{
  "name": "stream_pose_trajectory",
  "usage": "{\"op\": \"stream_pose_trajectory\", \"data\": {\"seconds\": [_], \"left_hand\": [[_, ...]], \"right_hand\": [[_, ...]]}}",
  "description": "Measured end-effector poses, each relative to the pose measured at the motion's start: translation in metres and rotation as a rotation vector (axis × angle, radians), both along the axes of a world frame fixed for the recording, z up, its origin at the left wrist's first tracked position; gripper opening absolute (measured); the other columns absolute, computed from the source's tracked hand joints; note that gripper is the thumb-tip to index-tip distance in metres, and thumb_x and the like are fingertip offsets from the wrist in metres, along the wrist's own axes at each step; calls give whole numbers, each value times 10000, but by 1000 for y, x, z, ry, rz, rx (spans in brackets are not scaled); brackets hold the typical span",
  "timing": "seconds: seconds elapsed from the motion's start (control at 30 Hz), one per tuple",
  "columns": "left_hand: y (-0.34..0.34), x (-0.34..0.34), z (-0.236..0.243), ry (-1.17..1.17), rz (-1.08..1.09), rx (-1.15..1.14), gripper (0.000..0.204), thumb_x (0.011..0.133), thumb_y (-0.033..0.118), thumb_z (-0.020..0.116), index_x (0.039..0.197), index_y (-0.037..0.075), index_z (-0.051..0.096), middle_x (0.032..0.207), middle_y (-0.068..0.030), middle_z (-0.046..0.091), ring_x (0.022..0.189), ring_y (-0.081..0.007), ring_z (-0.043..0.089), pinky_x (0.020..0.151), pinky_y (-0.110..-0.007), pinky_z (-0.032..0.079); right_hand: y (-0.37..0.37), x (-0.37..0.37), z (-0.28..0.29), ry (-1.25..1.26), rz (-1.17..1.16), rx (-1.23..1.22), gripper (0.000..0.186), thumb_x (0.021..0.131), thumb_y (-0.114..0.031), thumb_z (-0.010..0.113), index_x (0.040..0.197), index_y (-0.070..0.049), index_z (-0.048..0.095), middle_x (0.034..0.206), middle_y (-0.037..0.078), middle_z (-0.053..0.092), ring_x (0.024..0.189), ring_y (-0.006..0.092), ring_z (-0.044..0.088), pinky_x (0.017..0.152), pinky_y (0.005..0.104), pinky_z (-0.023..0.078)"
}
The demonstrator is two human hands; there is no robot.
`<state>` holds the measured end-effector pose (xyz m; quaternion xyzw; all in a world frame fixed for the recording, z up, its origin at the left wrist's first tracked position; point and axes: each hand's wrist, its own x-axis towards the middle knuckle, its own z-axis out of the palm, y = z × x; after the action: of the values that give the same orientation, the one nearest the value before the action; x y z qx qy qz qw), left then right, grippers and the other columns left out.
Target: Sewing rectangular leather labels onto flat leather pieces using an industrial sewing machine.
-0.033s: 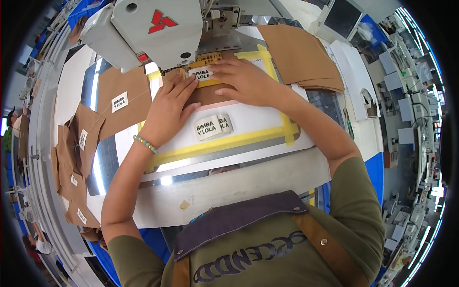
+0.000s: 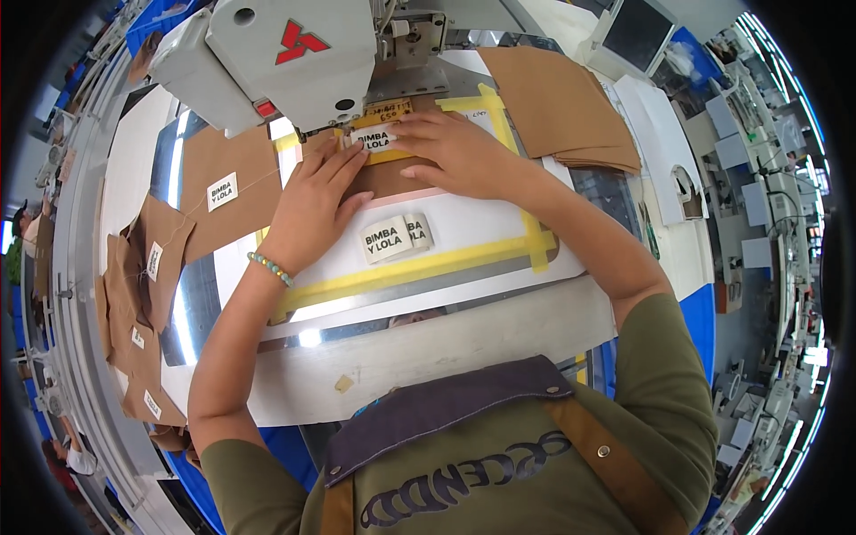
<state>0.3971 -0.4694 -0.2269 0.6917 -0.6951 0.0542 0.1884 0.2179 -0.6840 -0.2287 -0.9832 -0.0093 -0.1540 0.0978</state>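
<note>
One left hand (image 2: pixel 323 203) and one right hand (image 2: pixel 462 160) rest flat in the head view, fingers loosely spread, at opposite ends of a white label (image 2: pixel 373 140) beside the sewing machine (image 2: pixel 290 67). Likely light, soft — best steadied by its edges. It bears bold dark lettering; the yellowish template (image 2: pixel 385 116) carries handwriting — partly legible.

The left hand (image 2: pixel 314 212) and right hand (image 2: pixel 468 159) lie palm-down, fingers spread around a white label (image 2: pixel 370 140) just below a sewing machine head (image 2: pixel 294 71). Fingertips seem to touch its yellow frame (image 2: pixel 397 155), though contact is hard to tell. Spare labels (image 2: pixel 385 239) sit bodyward of both hands; a labelled brown panel (image 2: pixel 236 156) lies left of the left hand, stacked brown panels (image 2: pixel 557 107) beyond the right.
</note>
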Motion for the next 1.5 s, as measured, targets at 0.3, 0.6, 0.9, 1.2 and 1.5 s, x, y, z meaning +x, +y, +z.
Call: {"op": "stream_pose_trajectory", "data": {"seconds": [0.3, 0.6, 0.9, 1.2, 1.5], "left_hand": [[4, 6, 5, 151, 52, -3, 498, 956, 215, 731, 1386, -11, 625, 1479, -162, 610, 1420, -380, 504, 1183, -459, 440], [13, 20, 9, 8, 58, 43, 517, 953, 194, 746, 1402, -24, 612, 1500, -167, 599, 1397, -381, 531, 1176, -454, 441], [12, 18, 16, 4, 64, 103, 495, 955, 188, 740, 1388, -23, 623, 1494, -158, 605, 1377, -380, 542, 1161, -456, 454], [12, 18, 17, -17, 65, 92, 490, 960, 211, 734, 1372, -34, 631, 1478, -171, 616, 1387, -374, 542, 1165, -466, 455], [20, 29, 16, 11, 145, 45, 493, 951, 215, 756, 1364, -30, 642, 1439, -182, 645, 1392, -411, 539, 1149, -478, 471]], "right_hand": [[6, 22, 1, 25, 111, 150, 364, 1037, -333, 634, 1256, -65, 746, 1437, 81, 658, 1377, 286, 533, 1198, 466, 395], [0, 26, 2, -20, 201, 0, 411, 1036, -368, 631, 1306, -71, 721, 1454, 91, 648, 1365, 295, 539, 1176, 455, 408], [3, 25, 10, 68, 185, 15, 438, 1032, -367, 655, 1355, -77, 702, 1493, 79, 627, 1383, 318, 522, 1194, 472, 389], [-1, 26, 5, 73, 167, 15, 454, 1035, -370, 650, 1383, -80, 685, 1500, 80, 621, 1382, 304, 521, 1193, 467, 391], [-12, 41, 0, 38, 154, 50, 504, 1035, -401, 622, 1365, -26, 688, 1508, 109, 612, 1395, 319, 515, 1212, 459, 385]]}}
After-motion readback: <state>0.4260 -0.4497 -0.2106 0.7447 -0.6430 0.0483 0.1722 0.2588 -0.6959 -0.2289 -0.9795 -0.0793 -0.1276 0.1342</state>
